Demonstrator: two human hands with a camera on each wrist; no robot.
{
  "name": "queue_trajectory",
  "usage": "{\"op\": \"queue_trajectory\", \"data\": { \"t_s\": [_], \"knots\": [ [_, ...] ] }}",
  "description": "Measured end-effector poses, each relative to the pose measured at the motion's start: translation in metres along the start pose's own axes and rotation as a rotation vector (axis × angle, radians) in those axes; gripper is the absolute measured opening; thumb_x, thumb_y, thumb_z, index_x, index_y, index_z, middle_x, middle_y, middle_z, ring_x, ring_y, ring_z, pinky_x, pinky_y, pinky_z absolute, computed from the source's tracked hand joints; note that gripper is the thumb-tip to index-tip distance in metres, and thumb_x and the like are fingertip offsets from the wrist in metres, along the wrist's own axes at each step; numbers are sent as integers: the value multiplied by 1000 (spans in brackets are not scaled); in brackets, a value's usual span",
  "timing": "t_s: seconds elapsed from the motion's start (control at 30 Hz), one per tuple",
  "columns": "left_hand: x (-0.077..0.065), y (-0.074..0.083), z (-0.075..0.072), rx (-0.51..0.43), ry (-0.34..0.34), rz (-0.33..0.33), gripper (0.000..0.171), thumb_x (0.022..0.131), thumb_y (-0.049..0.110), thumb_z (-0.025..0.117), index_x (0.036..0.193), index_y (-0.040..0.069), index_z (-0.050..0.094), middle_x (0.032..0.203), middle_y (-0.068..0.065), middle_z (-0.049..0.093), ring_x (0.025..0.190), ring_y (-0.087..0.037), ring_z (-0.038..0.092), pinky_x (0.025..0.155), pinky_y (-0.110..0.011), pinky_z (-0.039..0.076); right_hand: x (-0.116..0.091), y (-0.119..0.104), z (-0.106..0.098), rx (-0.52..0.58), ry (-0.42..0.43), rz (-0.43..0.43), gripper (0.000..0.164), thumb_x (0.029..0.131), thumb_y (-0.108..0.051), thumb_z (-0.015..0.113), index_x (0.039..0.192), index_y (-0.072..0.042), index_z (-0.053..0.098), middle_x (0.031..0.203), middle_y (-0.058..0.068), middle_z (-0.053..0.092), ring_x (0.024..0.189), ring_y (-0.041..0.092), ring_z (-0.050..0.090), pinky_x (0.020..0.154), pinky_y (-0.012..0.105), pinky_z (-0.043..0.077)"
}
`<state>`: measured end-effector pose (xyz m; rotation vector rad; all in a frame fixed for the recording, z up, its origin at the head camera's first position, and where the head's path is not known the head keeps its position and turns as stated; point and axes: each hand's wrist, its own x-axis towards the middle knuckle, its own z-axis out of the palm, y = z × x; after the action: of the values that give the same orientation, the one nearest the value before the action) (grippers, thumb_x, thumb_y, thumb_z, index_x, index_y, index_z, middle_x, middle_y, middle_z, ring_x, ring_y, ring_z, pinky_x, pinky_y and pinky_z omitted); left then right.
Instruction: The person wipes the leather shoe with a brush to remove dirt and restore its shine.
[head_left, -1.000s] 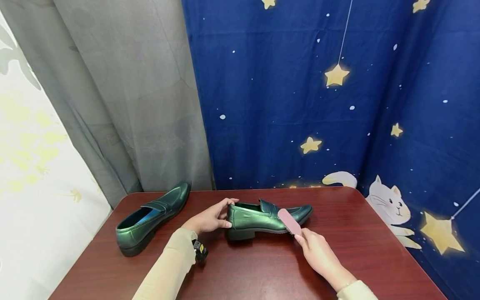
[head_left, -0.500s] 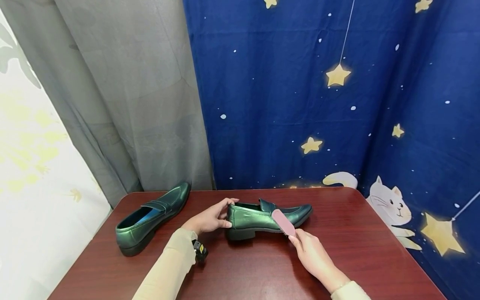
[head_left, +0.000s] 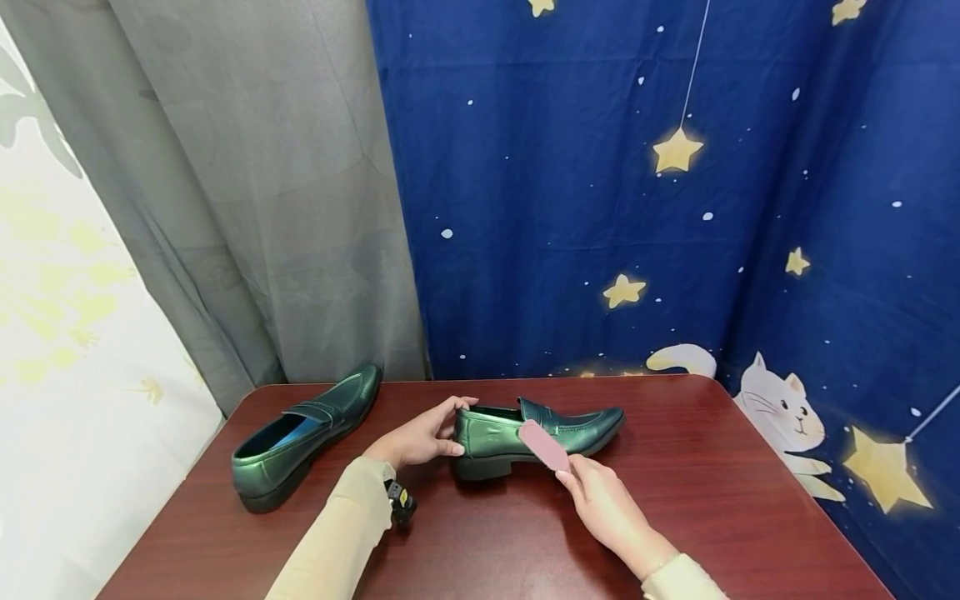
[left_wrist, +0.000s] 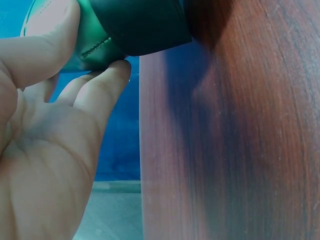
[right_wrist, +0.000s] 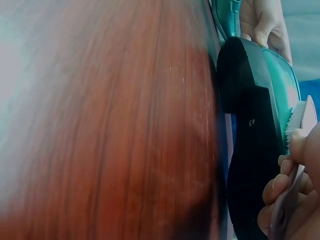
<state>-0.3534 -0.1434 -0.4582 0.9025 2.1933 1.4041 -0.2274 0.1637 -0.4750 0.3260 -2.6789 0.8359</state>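
A green loafer [head_left: 491, 435] stands near the table's middle, its toe to the right. At its heel my left hand [head_left: 422, 435] grips the back of the shoe; in the left wrist view the thumb [left_wrist: 52, 30] lies on one side of the heel and the fingers on the other. My right hand [head_left: 611, 508] holds a pink brush [head_left: 544, 446] by its handle. In the right wrist view the brush's pale bristles [right_wrist: 296, 120] touch the shoe's near side, and the dark sole [right_wrist: 250, 135] faces the camera.
A second green loafer [head_left: 307, 433] stands at the table's left, toe toward the back. The reddish-brown table [head_left: 480, 550] ends at a grey curtain [head_left: 300, 208] and a blue curtain [head_left: 555, 208] with stars. A black wrist device [head_left: 401, 502] sits on the left wrist.
My right hand has moved the brush leftward along the shoe's side, from near the toe to the middle. The left hand and both shoes have stayed put.
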Motion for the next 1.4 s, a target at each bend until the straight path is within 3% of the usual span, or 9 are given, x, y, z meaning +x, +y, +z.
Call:
{"op": "queue_trajectory", "data": {
  "t_s": [0.33,0.6,0.97,1.2,1.4],
  "knots": [
    [1,4,1,3,-2,-2,72,89,-13,65,149,14,36,165,-14,27,144,-37,43,106,-39,50,5,-14,6,-19,22,-67,17,95,-22,69,82,-21,58,72,-14,47,68,4,45,64,25,42],
    [-4,3,5,49,30,-2,70,88,-8,69,146,17,39,165,-10,28,148,-32,38,111,-44,43,5,-23,11,-16,15,-93,16,95,-22,69,83,-21,59,72,-14,48,67,2,47,63,24,42],
    [-6,5,12,87,45,41,75,87,-9,70,150,15,36,161,-6,36,144,-27,45,110,-41,45,3,-30,19,0,27,-152,15,96,-23,69,84,-21,60,75,-15,55,68,0,51,63,23,45],
    [-11,3,16,135,77,61,62,88,-5,72,140,13,45,164,-9,33,145,-31,44,110,-41,45,2,-37,18,51,-24,-112,14,96,-21,69,84,-22,61,75,-15,57,67,-1,49,63,21,43],
    [-15,0,19,162,94,80,69,87,-4,73,145,18,42,161,-4,38,143,-31,47,108,-41,46,2,-39,17,29,-50,-110,12,97,-22,68,86,-20,61,76,-14,54,68,0,48,63,21,43]
  ]
}}
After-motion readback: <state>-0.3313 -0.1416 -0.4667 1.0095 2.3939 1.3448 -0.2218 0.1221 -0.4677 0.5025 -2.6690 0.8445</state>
